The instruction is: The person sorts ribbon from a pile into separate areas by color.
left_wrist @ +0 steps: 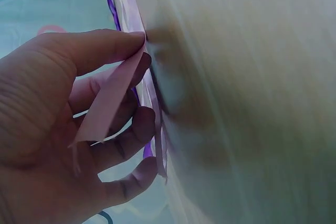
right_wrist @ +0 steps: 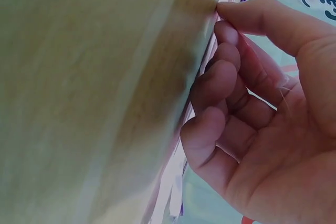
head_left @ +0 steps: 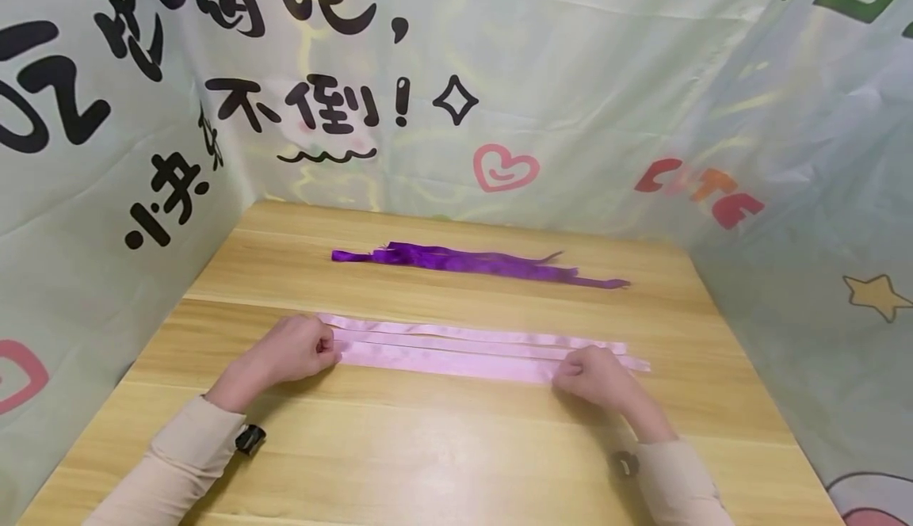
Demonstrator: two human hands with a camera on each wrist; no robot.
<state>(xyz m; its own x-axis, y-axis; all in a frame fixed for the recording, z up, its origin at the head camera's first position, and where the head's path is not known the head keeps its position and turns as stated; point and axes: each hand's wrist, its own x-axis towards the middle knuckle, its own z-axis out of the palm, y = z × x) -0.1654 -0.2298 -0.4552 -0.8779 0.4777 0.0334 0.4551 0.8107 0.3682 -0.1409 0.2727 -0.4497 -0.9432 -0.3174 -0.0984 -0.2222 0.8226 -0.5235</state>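
A light pink ribbon [head_left: 442, 363] stretches straight from side to side between the two hands. My left hand [head_left: 303, 348] pinches its left end between thumb and forefinger; in the left wrist view the ribbon's loose tail [left_wrist: 107, 103] hangs down over the palm. At the other end, my right hand [head_left: 597, 375] has the ribbon between thumb and forefinger, the other fingers curled below. Its frayed tail [right_wrist: 270, 66] shows inside the right palm. Just behind the held ribbon, more pink strips [head_left: 456, 331] lie roughly parallel on the wooden table [head_left: 428, 447].
Farther back lies a bundle of dark purple ribbons [head_left: 471, 261], its ends uneven and frayed. Printed fabric walls [head_left: 571, 74] enclose the table at the back and both sides. Small dark devices, such as the black one [head_left: 250, 439], sit at the sleeve cuffs.
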